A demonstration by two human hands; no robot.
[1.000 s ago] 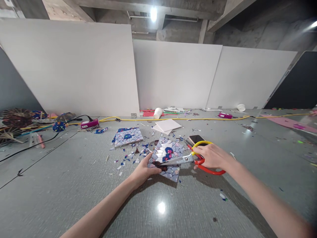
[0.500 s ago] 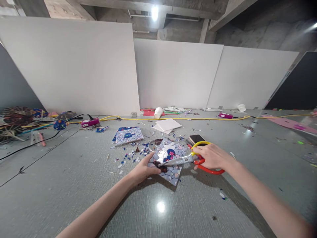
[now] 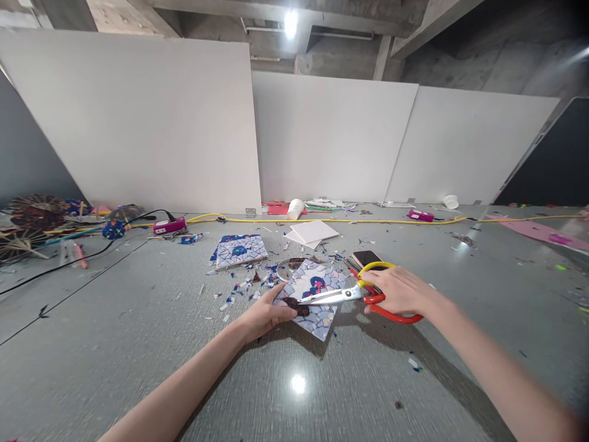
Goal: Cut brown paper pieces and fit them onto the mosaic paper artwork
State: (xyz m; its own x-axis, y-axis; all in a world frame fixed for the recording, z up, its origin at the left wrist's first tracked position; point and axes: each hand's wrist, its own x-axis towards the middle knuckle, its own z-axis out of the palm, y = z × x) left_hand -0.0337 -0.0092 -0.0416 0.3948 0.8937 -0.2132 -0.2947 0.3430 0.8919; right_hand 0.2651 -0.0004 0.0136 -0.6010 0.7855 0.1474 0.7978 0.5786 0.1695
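Observation:
My left hand (image 3: pixel 267 314) grips the left corner of a square decorated board (image 3: pixel 324 319), its surface covered in pale blue and lilac scale-like pieces. A dark blue and pink shape (image 3: pixel 316 286) sits in the board's middle, and a dark brown piece (image 3: pixel 301 310) lies near my thumb. In my right hand (image 3: pixel 400 291) are scissors (image 3: pixel 338 296) with one yellow and one red handle loop. Their blades look closed, tips at the brown piece; whether they touch it I cannot tell. Behind the board, partly hidden, lies a ring-shaped roll (image 3: pixel 288 268).
Another patterned board (image 3: pixel 242 250) lies left, among blue and white scraps (image 3: pixel 237 287). White square boards (image 3: pixel 314 231) and a phone (image 3: pixel 368 258) lie farther back. A yellow cable (image 3: pixel 377 221) crosses before white panels (image 3: pixel 331 138), near a paper cup (image 3: pixel 295 209) and purple power strips (image 3: pixel 169 226).
The board in my left hand has tilted slightly, and the scissors have turned a little, their blades now catching more light. Both hands keep their hold; the whole view has shifted slightly.

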